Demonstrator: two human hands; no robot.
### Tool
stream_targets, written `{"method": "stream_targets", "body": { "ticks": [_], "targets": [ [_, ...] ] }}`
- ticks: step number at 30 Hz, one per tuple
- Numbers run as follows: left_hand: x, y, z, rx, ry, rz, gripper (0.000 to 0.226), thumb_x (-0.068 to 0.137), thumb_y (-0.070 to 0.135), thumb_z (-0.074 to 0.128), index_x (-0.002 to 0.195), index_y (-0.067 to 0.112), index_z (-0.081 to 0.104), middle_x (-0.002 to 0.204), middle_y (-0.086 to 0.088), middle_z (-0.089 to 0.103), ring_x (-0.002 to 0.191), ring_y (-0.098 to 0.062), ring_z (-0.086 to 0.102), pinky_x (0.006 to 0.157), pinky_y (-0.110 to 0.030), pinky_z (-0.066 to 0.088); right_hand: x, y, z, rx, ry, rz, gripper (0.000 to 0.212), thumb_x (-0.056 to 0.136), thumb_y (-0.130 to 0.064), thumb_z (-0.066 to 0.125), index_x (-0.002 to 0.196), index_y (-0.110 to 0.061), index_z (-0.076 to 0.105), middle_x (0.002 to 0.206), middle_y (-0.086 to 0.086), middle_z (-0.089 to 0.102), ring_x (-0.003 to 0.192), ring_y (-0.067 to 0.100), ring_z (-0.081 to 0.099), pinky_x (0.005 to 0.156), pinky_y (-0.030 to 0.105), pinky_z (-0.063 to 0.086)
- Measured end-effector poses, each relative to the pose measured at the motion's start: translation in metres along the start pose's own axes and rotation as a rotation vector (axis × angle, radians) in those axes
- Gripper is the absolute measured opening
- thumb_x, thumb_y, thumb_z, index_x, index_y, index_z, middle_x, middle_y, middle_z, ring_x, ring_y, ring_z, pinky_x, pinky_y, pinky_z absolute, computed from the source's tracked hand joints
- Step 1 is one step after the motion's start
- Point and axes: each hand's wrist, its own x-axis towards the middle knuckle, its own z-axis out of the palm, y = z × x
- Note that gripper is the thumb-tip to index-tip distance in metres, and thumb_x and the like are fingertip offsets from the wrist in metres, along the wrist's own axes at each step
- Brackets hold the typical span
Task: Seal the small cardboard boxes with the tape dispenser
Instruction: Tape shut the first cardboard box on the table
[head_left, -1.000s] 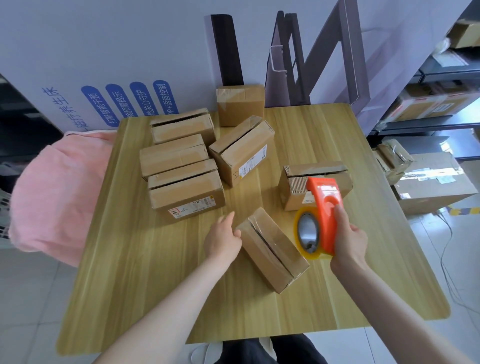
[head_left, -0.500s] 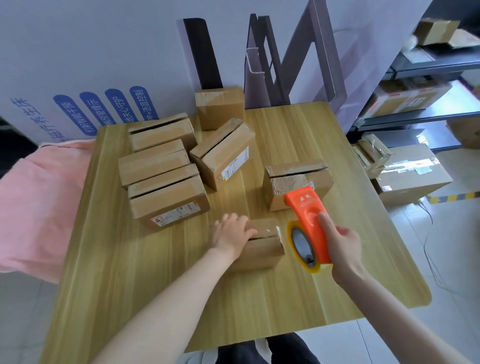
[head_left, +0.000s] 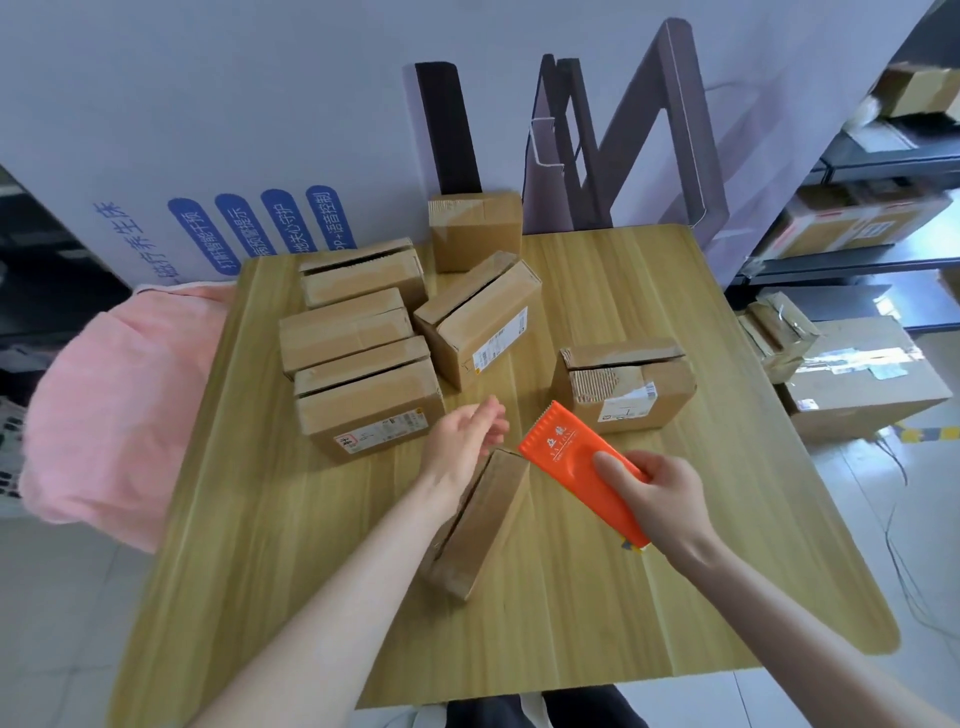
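- Table (head_left: 571, 623): pale wood-grain laminate with a matte surface. It is rectangular with rounded corners.
- Near box (head_left: 483, 525): smooth brown kraft cardboard, long and flat-sided. It lies on the table at centre front, with its long axis running from the person toward the far right. A flap seam runs along its upper left edge.
- Right box (head_left: 623, 384): same cardboard, on the table beyond the dispenser and apart from the near box. Its front face is torn down to bare corrugated fluting, with a white label beside the tear.
- Box cluster (head_left: 345, 327): five more brown boxes on the far left half of the table. Three sit in a close row, one lies skewed beside them, and one stands at the back edge.
- Dispenser (head_left: 571, 462): smooth orange plastic with a broad flat top face, printed lettering and a serrated far edge. It is held above the table just right of the near box, with the toothed edge pointing away and left.
- Pink cloth (head_left: 119, 405): soft and fuzzy, bunched at the left table edge.
- Left grip (head_left: 462, 441): fingers straight and relaxed, palm turned right, holding nothing. It sits over the far end of the near box; contact cannot be determined.
- Right grip (head_left: 660, 499): closed round the dispenser, with the thumb flat on the orange top face and the fingers curled beneath. The forearm enters from the lower right.
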Motion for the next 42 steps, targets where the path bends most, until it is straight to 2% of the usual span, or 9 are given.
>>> {"method": "stream_targets", "body": {
  "ticks": [4, 10, 16, 20, 24, 26, 31, 37, 42],
  "targets": [
    [-0.003, 0.021, 0.001, -0.063, -0.149, -0.032, 0.026, 0.085, 0.036, 0.07, 0.094, 0.011, 0.072, 0.09, -0.006, 0.074, 0.085, -0.017, 0.07, 0.079, -0.028, 0.056, -0.001, -0.003, 0.003, -0.051, -0.006, -0.031, 0.023, 0.083, -0.036, 0.071, 0.068, -0.018, 0.072, 0.057, 0.015, 0.064, 0.048, 0.037, 0.063, 0.035, 0.052, 0.049],
    [-0.003, 0.021, -0.001, -0.075, -0.14, -0.083, 0.01, 0.087, 0.019, 0.069, 0.085, 0.009, 0.07, 0.075, -0.002, 0.071, 0.067, -0.009, 0.066, 0.061, -0.019, 0.054, -0.001, -0.003, 0.006, -0.145, -0.041, -0.114, 0.061, 0.066, -0.065, 0.056, 0.079, -0.007, 0.071, 0.061, 0.013, 0.064, 0.055, 0.036, 0.062, 0.042, 0.053, 0.049],
    [0.005, 0.022, -0.011, -0.088, -0.176, -0.242, 0.02, 0.096, 0.019, 0.056, 0.08, 0.011, 0.063, 0.072, -0.003, 0.066, 0.058, -0.009, 0.063, 0.053, -0.021, 0.051, -0.002, -0.005, 0.009, -0.163, -0.032, -0.151, 0.057, 0.064, -0.063, 0.054, 0.073, -0.01, 0.071, 0.059, 0.007, 0.063, 0.049, 0.02, 0.057, 0.048, 0.043, 0.05],
    [0.012, 0.024, -0.019, -0.262, -0.255, -0.377, 0.03, 0.096, 0.032, 0.054, 0.075, 0.012, 0.062, 0.068, -0.003, 0.062, 0.057, -0.012, 0.059, 0.05, -0.021, 0.049, -0.002, -0.011, 0.011, -0.153, -0.027, -0.165, 0.04, 0.069, -0.054, 0.06, 0.064, -0.015, 0.069, 0.057, 0.003, 0.062, 0.047, 0.012, 0.051, 0.047, 0.039, 0.046],
    [0.015, 0.027, -0.025, -0.188, -0.321, -0.312, 0.009, 0.087, 0.017, 0.066, 0.088, 0.009, 0.062, 0.075, -0.004, 0.068, 0.064, -0.011, 0.064, 0.056, -0.021, 0.052, 0.0, -0.014, 0.009, -0.139, -0.034, -0.185, 0.023, 0.08, -0.042, 0.071, 0.065, -0.025, 0.07, 0.06, -0.001, 0.066, 0.053, 0.02, 0.061, 0.049, 0.04, 0.05],
    [0.016, 0.027, -0.026, -0.117, -0.288, -0.279, 0.006, 0.086, 0.008, 0.066, 0.087, 0.009, 0.06, 0.076, -0.006, 0.068, 0.065, -0.012, 0.066, 0.056, -0.023, 0.052, -0.001, -0.017, 0.01, -0.143, -0.032, -0.191, 0.02, 0.081, -0.039, 0.072, 0.065, -0.027, 0.071, 0.059, -0.002, 0.066, 0.054, 0.02, 0.062, 0.05, 0.041, 0.051],
    [0.018, 0.032, -0.017, 0.135, -0.079, -0.104, 0.013, 0.087, -0.001, 0.064, 0.08, 0.009, 0.06, 0.077, -0.006, 0.064, 0.065, -0.013, 0.062, 0.049, -0.017, 0.047, -0.006, -0.029, 0.016, -0.293, 0.026, -0.174, 0.041, 0.068, -0.058, 0.054, 0.071, -0.021, 0.072, 0.06, -0.003, 0.066, 0.06, 0.015, 0.063, 0.053, 0.033, 0.048],
    [0.025, 0.034, -0.015, 0.151, -0.012, -0.062, 0.023, 0.084, -0.011, 0.061, 0.073, 0.01, 0.061, 0.073, -0.006, 0.064, 0.066, -0.016, 0.061, 0.054, -0.023, 0.047, -0.001, -0.039, 0.013, -0.395, 0.032, -0.194, 0.033, 0.079, -0.046, 0.067, 0.063, -0.017, 0.064, 0.055, -0.003, 0.058, 0.053, 0.014, 0.056, 0.049, 0.026, 0.04],
    [0.041, 0.032, -0.043, 0.186, 0.146, -0.086, 0.028, 0.078, -0.017, 0.058, 0.069, 0.009, 0.065, 0.067, -0.008, 0.066, 0.061, -0.016, 0.06, 0.057, -0.025, 0.049, 0.004, -0.024, -0.011, -0.408, 0.064, -0.122, 0.026, 0.078, -0.047, 0.068, 0.071, -0.022, 0.071, 0.059, -0.004, 0.065, 0.057, 0.015, 0.063, 0.052, 0.032, 0.052]
  ]
}}
